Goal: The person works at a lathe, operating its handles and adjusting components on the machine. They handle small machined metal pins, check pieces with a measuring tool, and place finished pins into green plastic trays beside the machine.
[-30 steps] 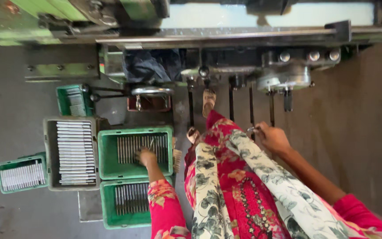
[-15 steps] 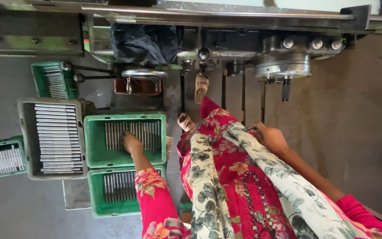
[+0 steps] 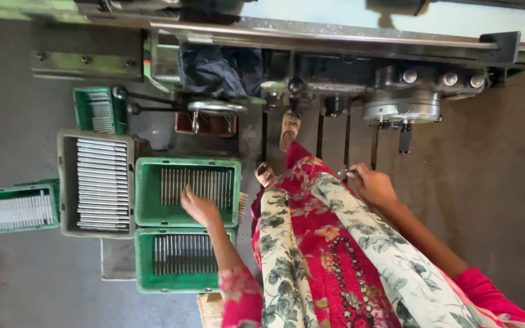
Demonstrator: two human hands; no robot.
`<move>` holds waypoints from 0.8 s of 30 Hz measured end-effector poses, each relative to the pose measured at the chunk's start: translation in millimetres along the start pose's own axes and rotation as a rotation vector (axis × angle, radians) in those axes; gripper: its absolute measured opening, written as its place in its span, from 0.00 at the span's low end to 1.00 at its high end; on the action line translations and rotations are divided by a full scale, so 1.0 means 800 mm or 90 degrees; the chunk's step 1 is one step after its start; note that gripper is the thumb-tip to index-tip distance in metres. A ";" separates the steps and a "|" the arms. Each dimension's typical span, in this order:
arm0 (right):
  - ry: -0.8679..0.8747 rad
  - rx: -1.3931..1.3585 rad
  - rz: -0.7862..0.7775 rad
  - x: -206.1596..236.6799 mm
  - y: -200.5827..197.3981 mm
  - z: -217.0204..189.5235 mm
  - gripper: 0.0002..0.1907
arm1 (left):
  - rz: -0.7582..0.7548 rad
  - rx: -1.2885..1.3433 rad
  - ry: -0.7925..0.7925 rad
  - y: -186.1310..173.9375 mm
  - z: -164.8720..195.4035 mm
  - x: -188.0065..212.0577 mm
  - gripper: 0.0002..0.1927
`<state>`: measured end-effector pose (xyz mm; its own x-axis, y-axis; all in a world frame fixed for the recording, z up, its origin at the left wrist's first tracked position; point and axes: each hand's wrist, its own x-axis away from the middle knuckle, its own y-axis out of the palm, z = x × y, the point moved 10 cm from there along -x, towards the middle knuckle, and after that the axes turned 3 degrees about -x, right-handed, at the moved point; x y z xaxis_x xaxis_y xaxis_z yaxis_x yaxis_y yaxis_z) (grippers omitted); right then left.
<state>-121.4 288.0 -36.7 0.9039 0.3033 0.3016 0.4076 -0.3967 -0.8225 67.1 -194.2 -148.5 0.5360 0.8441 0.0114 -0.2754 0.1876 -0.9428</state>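
The left hand (image 3: 199,206) is motion-blurred over the green crate (image 3: 147,188), so contact cannot be told. What the right hand (image 3: 372,185) pinches is too small. The machine (image 3: 335,36) is cut off at the far edge.

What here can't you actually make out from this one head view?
- Left hand: blurred over the upper green crate; unclear whether it grips a rod.
- Right hand: a small metal piece at its fingertips, too small to identify.
- Machine: its top is cut off by the upper edge.
- Lower crate: right end hidden by the left forearm.
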 end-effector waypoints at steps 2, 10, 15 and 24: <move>0.018 -0.005 0.011 -0.001 -0.007 -0.002 0.13 | 0.120 0.048 -0.071 -0.046 -0.033 0.022 0.21; 0.005 -0.014 0.025 0.003 -0.006 0.004 0.12 | -0.138 -0.125 -0.233 -0.054 -0.140 0.092 0.46; -0.028 -0.039 0.029 0.006 0.003 0.013 0.13 | -0.220 -0.122 -0.108 -0.039 -0.107 0.121 0.55; -0.019 -0.054 0.078 0.008 0.005 0.023 0.14 | -0.397 -0.222 0.078 -0.041 -0.054 0.207 0.40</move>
<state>-116.0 304.2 -46.8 0.9441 0.2725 0.1857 0.3045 -0.5039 -0.8083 199.1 -81.9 -130.0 0.6018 0.5662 0.5632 0.3703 0.4269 -0.8250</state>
